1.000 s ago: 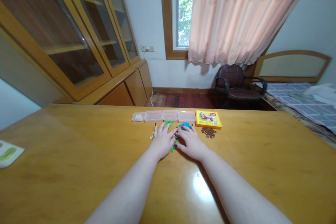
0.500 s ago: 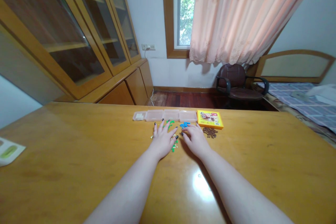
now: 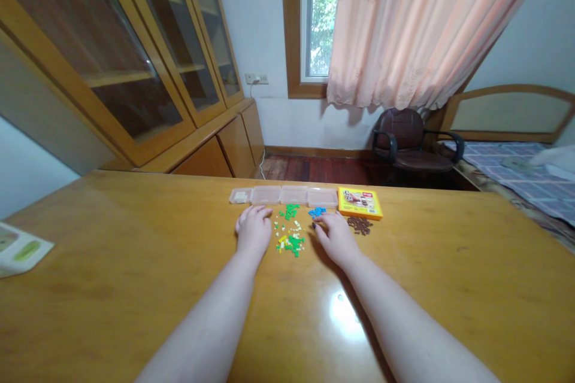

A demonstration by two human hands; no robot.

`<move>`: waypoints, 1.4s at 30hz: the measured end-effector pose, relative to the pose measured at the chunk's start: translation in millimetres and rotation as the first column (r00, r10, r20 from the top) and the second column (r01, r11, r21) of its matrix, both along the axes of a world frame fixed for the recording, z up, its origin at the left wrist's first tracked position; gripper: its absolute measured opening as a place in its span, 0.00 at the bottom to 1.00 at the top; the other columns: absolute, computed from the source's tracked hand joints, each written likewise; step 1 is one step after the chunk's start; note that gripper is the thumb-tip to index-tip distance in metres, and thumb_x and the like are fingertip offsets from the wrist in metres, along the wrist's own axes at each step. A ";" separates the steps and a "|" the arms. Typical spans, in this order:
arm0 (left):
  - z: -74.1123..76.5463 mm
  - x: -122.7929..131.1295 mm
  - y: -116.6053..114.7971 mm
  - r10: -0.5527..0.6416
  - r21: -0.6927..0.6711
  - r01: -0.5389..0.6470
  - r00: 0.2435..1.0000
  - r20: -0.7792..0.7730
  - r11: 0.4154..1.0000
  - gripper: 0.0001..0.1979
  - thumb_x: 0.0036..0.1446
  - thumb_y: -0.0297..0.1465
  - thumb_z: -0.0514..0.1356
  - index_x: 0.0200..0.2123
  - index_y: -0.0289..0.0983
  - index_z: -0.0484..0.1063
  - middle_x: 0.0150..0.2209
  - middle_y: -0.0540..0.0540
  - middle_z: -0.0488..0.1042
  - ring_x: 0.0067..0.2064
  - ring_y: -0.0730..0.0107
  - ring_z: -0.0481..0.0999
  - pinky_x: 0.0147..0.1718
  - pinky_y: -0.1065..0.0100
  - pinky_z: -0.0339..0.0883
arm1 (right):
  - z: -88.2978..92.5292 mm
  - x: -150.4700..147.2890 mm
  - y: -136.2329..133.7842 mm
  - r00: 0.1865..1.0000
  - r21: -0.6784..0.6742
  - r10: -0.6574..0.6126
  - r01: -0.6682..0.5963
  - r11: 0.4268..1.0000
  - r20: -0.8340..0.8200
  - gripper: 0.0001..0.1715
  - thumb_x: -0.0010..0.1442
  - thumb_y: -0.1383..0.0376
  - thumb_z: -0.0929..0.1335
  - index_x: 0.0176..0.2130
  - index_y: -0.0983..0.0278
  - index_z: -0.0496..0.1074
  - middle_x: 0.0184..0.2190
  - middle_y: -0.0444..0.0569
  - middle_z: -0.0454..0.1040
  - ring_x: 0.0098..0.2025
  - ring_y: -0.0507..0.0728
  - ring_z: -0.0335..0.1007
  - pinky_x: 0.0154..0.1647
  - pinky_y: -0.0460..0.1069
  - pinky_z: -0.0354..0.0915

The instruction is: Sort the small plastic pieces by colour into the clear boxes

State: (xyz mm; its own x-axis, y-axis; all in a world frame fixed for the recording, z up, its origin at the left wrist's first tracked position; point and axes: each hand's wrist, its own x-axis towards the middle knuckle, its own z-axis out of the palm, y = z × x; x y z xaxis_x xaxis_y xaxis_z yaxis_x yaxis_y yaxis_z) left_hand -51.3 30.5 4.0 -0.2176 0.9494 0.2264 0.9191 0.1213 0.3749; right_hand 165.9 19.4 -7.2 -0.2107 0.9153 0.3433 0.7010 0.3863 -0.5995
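My left hand [image 3: 254,230] rests on the tabletop left of the loose pieces, its fingers curled down and pressed together. What lies under those fingertips is hidden. My right hand [image 3: 335,234] lies with fingers loosely bent and its thumb apart from the index finger; no piece shows between them. Just beyond its fingertips is a heap of small blue building bricks [image 3: 317,212]. Between the hands, green bricks [image 3: 291,210] form a small heap farther back. Nearer is a mixed pile of green, yellow and white bricks [image 3: 294,244]. Brown bricks [image 3: 360,225] are heaped right of my right hand.
Clear plastic trays [image 3: 266,195] stand in a row near the table's far edge, the leftmost holding something whitish. A yellow box [image 3: 359,202] ends the row. A white-and-green object [image 3: 24,249] lies at the table's left. Beyond the table is an office chair [image 3: 404,140].
My left hand has moved left off the bricks, and its spread fingers have curled in. The mixed pile now shows. My right hand has barely moved.
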 end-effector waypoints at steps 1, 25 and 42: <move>1.1 -0.9 -1.2 -0.005 -0.003 0.005 1.000 -0.010 1.000 0.18 0.52 0.26 0.51 0.39 0.45 0.77 0.49 0.51 0.73 0.56 0.61 0.63 0.56 0.58 0.54 | 0.0 -0.1 0.0 1.000 0.002 -0.004 0.004 1.000 -0.001 0.10 0.57 0.67 0.63 0.39 0.63 0.72 0.40 0.51 0.75 0.45 0.58 0.67 0.56 0.57 0.54; 4.7 25.7 -27.1 -0.233 -0.112 0.208 0.922 -0.309 0.972 0.20 0.55 0.25 0.51 0.47 0.45 0.72 0.54 0.46 0.69 0.60 0.53 0.58 0.58 0.41 0.43 | -0.6 -2.7 0.5 1.000 0.001 0.014 -0.014 1.000 0.011 0.09 0.58 0.66 0.63 0.34 0.63 0.73 0.34 0.49 0.75 0.40 0.56 0.67 0.46 0.51 0.60; 5.4 21.4 -25.3 -0.184 -0.135 0.145 0.919 -0.348 0.980 0.24 0.55 0.24 0.50 0.53 0.45 0.68 0.57 0.41 0.65 0.61 0.52 0.58 0.58 0.45 0.48 | 1.0 -3.1 -0.2 1.000 -0.001 0.009 -0.009 1.000 0.014 0.10 0.59 0.66 0.63 0.33 0.63 0.74 0.33 0.48 0.75 0.39 0.56 0.67 0.44 0.50 0.60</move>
State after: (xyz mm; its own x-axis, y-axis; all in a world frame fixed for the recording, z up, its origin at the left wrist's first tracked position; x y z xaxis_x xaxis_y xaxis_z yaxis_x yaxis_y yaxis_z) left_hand -29.9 5.3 9.4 0.0207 0.9872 0.1581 0.9997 -0.0228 0.0115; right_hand 162.7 19.1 -6.2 -0.2234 0.9137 0.3395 0.7059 0.3918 -0.5901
